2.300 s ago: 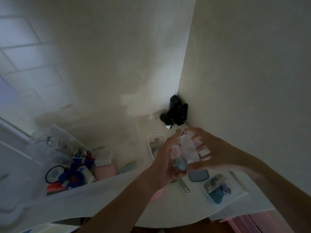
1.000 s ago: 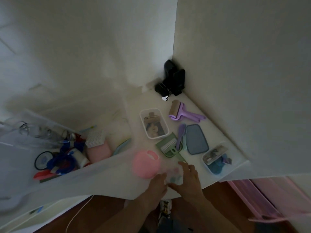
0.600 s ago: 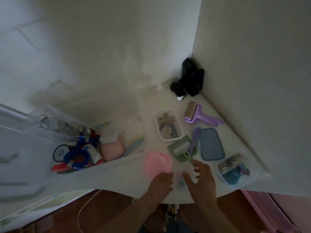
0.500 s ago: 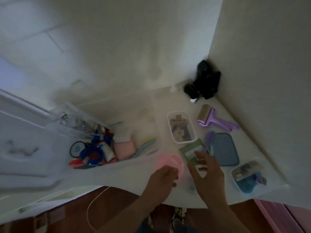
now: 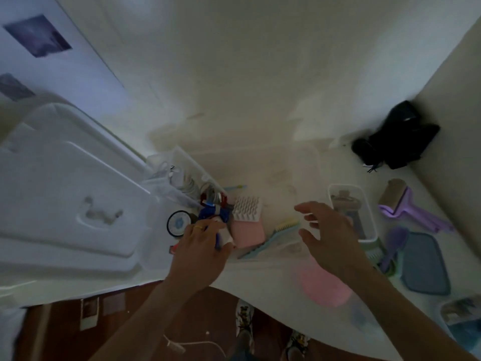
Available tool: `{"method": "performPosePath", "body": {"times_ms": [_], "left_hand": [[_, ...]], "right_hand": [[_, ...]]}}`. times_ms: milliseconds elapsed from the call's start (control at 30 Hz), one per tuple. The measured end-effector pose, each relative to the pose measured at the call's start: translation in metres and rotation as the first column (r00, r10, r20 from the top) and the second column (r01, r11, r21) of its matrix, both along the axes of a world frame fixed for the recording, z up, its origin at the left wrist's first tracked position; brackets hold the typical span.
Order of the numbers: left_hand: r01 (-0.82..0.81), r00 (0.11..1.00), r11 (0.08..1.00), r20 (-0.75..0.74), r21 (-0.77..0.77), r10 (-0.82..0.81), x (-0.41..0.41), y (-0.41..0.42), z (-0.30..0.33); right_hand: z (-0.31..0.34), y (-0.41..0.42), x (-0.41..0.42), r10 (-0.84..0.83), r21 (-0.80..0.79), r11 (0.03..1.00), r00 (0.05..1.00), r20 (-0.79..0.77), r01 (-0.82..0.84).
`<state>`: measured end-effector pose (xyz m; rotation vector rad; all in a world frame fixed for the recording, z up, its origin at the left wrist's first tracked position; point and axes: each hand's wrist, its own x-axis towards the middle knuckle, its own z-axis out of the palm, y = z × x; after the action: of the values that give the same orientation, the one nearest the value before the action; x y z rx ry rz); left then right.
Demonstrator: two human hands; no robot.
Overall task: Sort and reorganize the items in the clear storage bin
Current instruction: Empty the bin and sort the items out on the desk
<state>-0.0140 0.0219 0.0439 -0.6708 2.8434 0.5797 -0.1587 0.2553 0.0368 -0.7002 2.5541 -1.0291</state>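
**Two hands over the open clear bin**

Two bare hands reach over the clear plastic storage bin (image 5: 307,162), which stands on the white worktop (image 5: 260,287) against the wall. Its long axis runs left to right across the view, and its white lid (image 5: 65,204) lies off to the left. The left hand (image 5: 200,254) is down inside the bin's left end, fingers curled round a small white item (image 5: 225,237) in the pile of blue and red oddments (image 5: 210,212); what that item is cannot be told. The right hand (image 5: 330,235) hovers above the bin's right end, fingers spread wide and holding nothing.

Inside the bin, a white ridged pad (image 5: 247,208) lies on a pink block (image 5: 247,233). Just right of them a pale blue brush (image 5: 270,238) lies slantwise, bristle end pointing up and to the right.

Right of the bin on the worktop are a small clear tray (image 5: 369,204), a purple lint roller (image 5: 411,209), a grey-blue rectangular lid (image 5: 424,264) and a round pink item (image 5: 322,285), blurred. A black device (image 5: 400,142) sits in the corner.
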Motion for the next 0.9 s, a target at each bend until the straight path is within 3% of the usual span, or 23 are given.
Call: {"method": "performPosePath", "body": {"times_ms": [100,233,333,433,633,767,900], "left_hand": [[0.007,0.999,0.998,0.036,0.068,-0.01,-0.004,-0.014,-0.006],[0.093,0.995,0.988,0.036,0.126,-0.098,-0.018,-0.025,-0.021],[0.129,0.988,0.978,0.058,0.164,-0.14,-0.031,-0.025,-0.033],[0.155,0.982,0.969,0.076,0.193,-0.173,-0.039,-0.022,-0.041],[0.14,0.981,0.958,0.094,0.251,-0.168,-0.039,-0.021,-0.047],[0.15,0.985,0.958,0.045,0.243,-0.166,-0.043,-0.017,-0.035],[0.334,0.932,0.932,-0.201,0.144,-0.303,-0.062,0.009,-0.008]], "right_hand": [[-0.016,-0.026,-0.025,0.229,0.327,0.914,0.971,0.073,-0.24],[-0.066,-0.072,-0.049,0.503,0.643,0.554,0.828,0.248,-0.529],[-0.105,-0.086,-0.055,0.602,0.778,0.303,0.744,0.291,-0.55],[-0.125,-0.089,-0.052,0.626,0.827,0.209,0.722,0.297,-0.521],[-0.134,-0.091,-0.049,0.573,0.782,0.133,0.691,0.441,-0.609],[-0.085,-0.089,-0.053,0.572,0.796,0.287,0.762,0.304,-0.533],[0.003,-0.05,-0.054,0.597,0.736,0.504,0.798,0.082,-0.453]]}}
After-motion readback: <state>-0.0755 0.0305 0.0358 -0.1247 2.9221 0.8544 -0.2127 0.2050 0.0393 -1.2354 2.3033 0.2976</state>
